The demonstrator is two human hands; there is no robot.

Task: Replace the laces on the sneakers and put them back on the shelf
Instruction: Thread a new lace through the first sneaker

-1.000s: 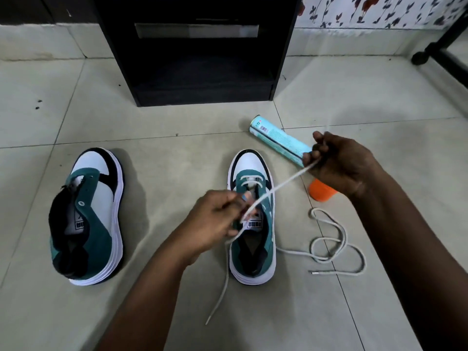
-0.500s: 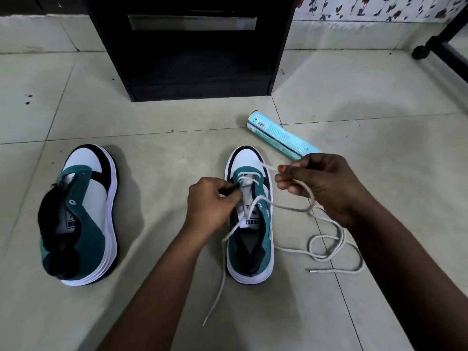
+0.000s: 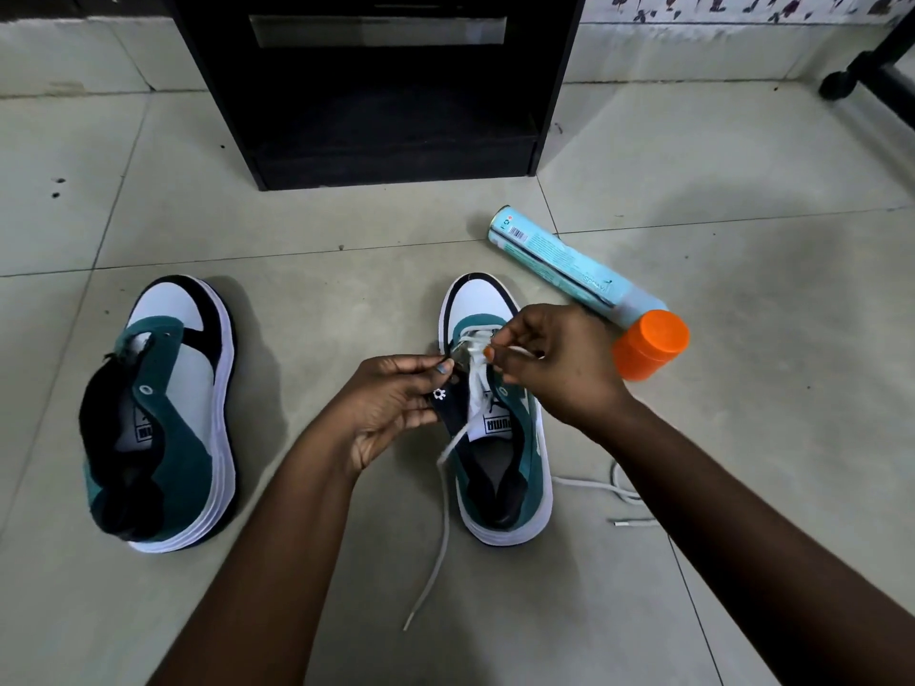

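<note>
Two teal, white and black sneakers stand on the tiled floor. The right sneaker [image 3: 515, 467] sits in the middle, with a white lace [image 3: 442, 527] threaded through its front eyelets. My left hand [image 3: 396, 403] pinches the sneaker's left eyelet flap and folds it outward. My right hand [image 3: 559, 363] pinches the lace tip over the eyelets near the toe. One lace end trails toward me; the other loops on the floor, partly hidden by my right arm. The left sneaker [image 3: 163, 413] has no lace. The black shelf [image 3: 376, 86] stands behind.
A light blue spray can [image 3: 569, 264] with an orange cap [image 3: 648, 344] lies on the floor just right of the middle sneaker's toe. A black furniture leg [image 3: 861, 66] stands at the far right by the wall.
My right hand came down from a raised pull to the sneaker's front eyelets, and the lace went slack. My left hand moved onto the left eyelet flap and folded it out.
</note>
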